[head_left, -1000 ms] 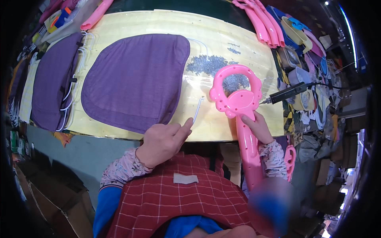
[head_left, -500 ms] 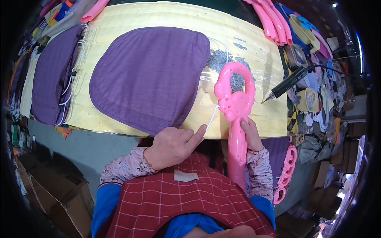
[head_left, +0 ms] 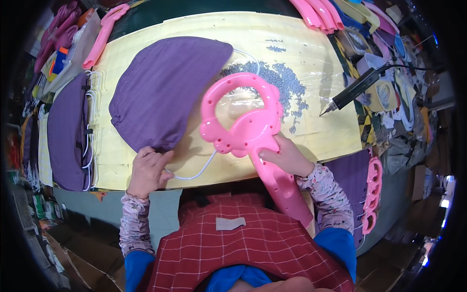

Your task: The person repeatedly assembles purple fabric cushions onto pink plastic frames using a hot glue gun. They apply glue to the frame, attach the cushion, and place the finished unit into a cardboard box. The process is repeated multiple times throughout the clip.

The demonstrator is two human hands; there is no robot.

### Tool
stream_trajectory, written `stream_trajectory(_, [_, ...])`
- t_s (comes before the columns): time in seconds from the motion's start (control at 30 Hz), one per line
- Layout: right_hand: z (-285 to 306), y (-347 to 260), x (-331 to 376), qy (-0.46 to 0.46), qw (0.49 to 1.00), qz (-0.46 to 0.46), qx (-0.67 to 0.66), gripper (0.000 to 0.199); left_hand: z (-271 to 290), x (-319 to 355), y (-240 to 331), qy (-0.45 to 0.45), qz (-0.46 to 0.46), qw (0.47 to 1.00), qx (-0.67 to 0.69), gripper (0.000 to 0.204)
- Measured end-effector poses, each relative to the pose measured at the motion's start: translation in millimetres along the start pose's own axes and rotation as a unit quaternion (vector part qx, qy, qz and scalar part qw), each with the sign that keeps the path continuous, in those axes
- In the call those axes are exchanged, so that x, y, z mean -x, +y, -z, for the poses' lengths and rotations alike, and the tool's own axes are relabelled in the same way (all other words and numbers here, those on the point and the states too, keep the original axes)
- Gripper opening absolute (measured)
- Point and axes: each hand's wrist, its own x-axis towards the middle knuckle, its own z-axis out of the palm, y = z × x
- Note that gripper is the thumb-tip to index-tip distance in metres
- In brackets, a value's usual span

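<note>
Working remotely, I am wrapping the right hand [head_left: 288, 156] firmly around the pink handle [head_left: 252, 129], which is jutting over the table's [head_left: 333, 141] near edge. My left hand [head_left: 147, 171] is pinching the purple cloth [head_left: 168, 92], fingertips nearly together, while a white wire [head_left: 199, 174] is curving toward the handle.

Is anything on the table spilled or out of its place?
Small grey pieces lie scattered on the yellow tabletop, beyond and beside the pink piece in the right hand. They look spilled because they spread loose and uneven, perhaps deliberately.
</note>
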Motion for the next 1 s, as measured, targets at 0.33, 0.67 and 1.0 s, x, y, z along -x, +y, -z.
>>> stream_trajectory(0.33, [-14,-21,-18,-0.173,0.976,-0.03,0.132,0.05,-13,9,-32,0.033,0.027,0.997,0.068,0.012])
stream_trajectory(0.67, [57,13,-76,0.033,0.856,0.242,0.456,0.022,-20,-152,38,0.067,-0.059,0.995,0.034,0.028])
stream_trajectory(1.0, [51,-10,-59,-0.065,0.854,0.376,0.353,0.029,-32,-163,64,-0.071,-0.028,0.997,0.02,0.016])
